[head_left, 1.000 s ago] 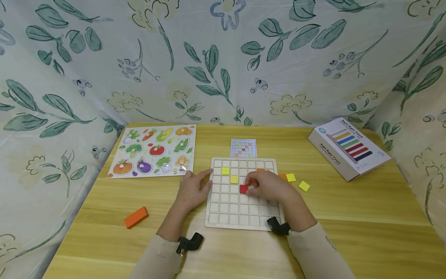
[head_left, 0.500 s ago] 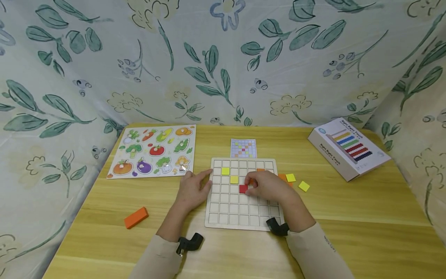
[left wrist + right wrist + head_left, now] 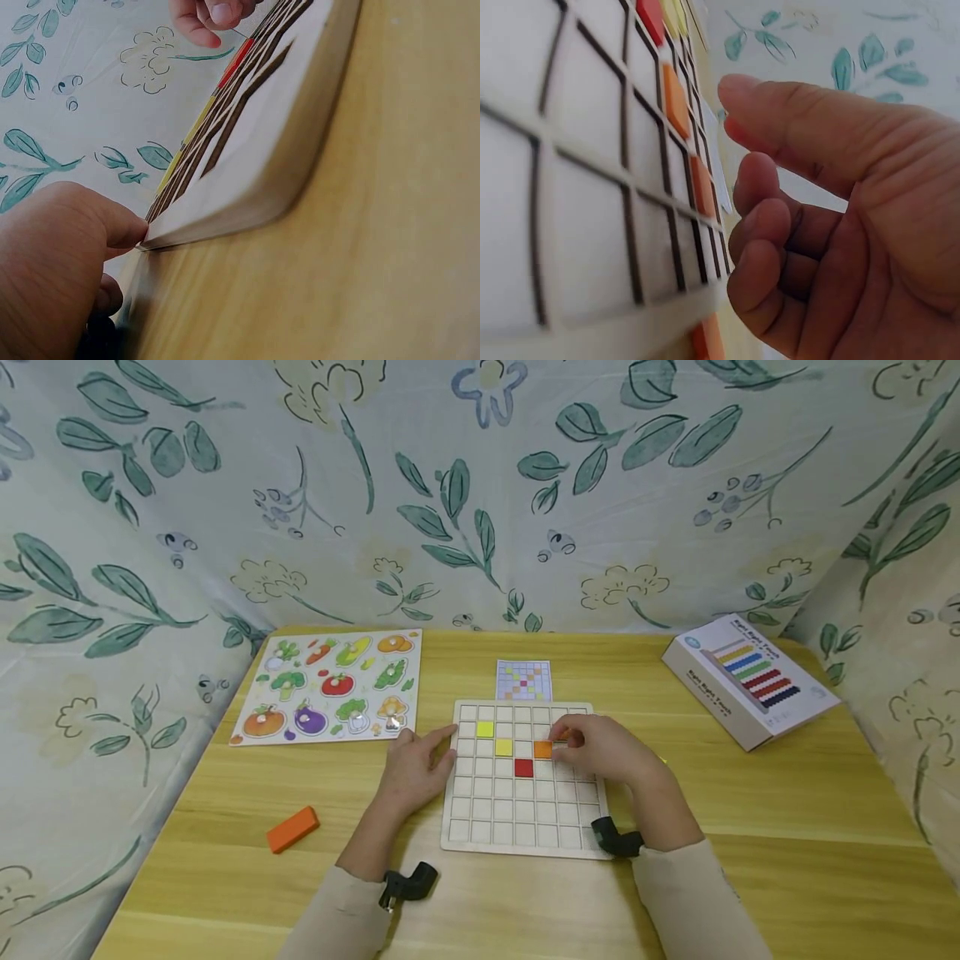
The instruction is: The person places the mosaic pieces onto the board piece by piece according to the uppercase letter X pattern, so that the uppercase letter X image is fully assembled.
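Observation:
A pale grid board (image 3: 525,833) lies on the table. On it are two yellow tiles, the upper one (image 3: 485,729) and the lower one (image 3: 504,747), a red tile (image 3: 523,768) and an orange tile (image 3: 542,750). The right wrist view shows a second orange tile (image 3: 703,186) in the grid. My left hand (image 3: 412,768) touches the board's left edge with its fingertips; the left wrist view shows them at the corner. Over the upper right of the board hovers my right hand (image 3: 600,752), fingers loosely curled and holding nothing, the red tile clear of it.
A small coloured pattern card (image 3: 523,680) lies behind the board. To the left are a vegetable puzzle board (image 3: 375,710) and an orange block (image 3: 293,829). A box (image 3: 752,681) stands back right. Loose tiles right of the board are mostly hidden; one orange piece (image 3: 707,341) shows.
My right hand has let go of the red tile and moved right, uncovering the orange tile beside it. It now hides most of the loose tiles. My left hand has stayed put.

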A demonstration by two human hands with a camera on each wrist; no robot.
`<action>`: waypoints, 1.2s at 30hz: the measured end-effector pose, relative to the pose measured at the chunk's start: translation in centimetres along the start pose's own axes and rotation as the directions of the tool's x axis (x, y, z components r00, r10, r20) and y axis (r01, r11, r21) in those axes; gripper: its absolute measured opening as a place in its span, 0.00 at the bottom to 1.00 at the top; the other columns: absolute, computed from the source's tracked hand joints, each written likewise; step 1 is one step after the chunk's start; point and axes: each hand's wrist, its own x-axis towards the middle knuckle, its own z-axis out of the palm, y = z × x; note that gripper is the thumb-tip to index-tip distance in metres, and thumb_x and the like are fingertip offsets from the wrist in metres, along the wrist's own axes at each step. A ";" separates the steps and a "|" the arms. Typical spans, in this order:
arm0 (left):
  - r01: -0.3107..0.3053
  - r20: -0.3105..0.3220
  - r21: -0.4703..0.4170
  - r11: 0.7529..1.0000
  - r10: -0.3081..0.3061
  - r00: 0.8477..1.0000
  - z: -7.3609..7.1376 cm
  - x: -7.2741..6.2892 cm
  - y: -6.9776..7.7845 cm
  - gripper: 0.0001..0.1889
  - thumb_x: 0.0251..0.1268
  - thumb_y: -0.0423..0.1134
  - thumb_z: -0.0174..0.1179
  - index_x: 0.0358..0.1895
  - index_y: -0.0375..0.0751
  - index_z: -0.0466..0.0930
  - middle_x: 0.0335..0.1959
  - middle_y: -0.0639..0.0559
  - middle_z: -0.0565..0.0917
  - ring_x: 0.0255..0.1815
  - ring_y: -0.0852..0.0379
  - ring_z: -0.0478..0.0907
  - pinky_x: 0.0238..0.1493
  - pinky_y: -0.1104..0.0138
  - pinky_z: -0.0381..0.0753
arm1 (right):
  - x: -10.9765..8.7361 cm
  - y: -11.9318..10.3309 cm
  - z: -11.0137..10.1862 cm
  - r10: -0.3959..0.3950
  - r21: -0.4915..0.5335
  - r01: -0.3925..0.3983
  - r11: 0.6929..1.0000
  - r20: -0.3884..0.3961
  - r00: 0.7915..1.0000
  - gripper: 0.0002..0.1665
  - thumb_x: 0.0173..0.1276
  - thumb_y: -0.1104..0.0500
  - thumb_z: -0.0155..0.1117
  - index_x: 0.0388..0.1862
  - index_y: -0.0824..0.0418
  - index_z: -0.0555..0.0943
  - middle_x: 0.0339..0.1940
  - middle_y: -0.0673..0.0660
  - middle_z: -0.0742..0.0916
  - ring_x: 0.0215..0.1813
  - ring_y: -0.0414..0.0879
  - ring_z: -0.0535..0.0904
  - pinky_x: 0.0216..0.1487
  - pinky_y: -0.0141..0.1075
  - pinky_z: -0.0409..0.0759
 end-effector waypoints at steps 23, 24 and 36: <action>0.007 -0.001 -0.009 1.000 -0.007 1.000 -0.1 0.0 0.2 0.22 0.71 0.49 0.60 0.67 0.57 0.80 0.12 0.56 0.67 0.31 0.55 0.60 0.36 0.64 0.60 | -1.1 6.1 -3.8 0.238 0.112 -0.230 0.967 -0.065 0.969 0.18 0.72 0.51 0.67 0.57 0.53 0.81 0.44 0.59 0.77 0.43 0.52 0.72 0.36 0.38 0.71; 0.007 0.000 -0.010 1.000 -0.007 1.000 0.0 0.0 0.2 0.22 0.71 0.49 0.60 0.67 0.57 0.80 0.12 0.56 0.67 0.31 0.55 0.60 0.36 0.64 0.60 | -1.0 6.2 -3.8 0.244 0.109 -0.237 0.965 -0.060 0.968 0.17 0.73 0.51 0.67 0.57 0.53 0.81 0.45 0.59 0.77 0.43 0.52 0.72 0.36 0.38 0.71; -0.012 -0.022 -0.001 1.000 0.012 1.000 0.0 0.0 0.1 0.22 0.71 0.48 0.59 0.66 0.55 0.81 0.13 0.59 0.67 0.30 0.56 0.59 0.38 0.64 0.60 | -0.8 6.8 -3.8 0.245 0.083 -0.240 0.967 -0.063 0.967 0.16 0.75 0.49 0.63 0.56 0.54 0.81 0.43 0.58 0.79 0.42 0.52 0.73 0.37 0.38 0.71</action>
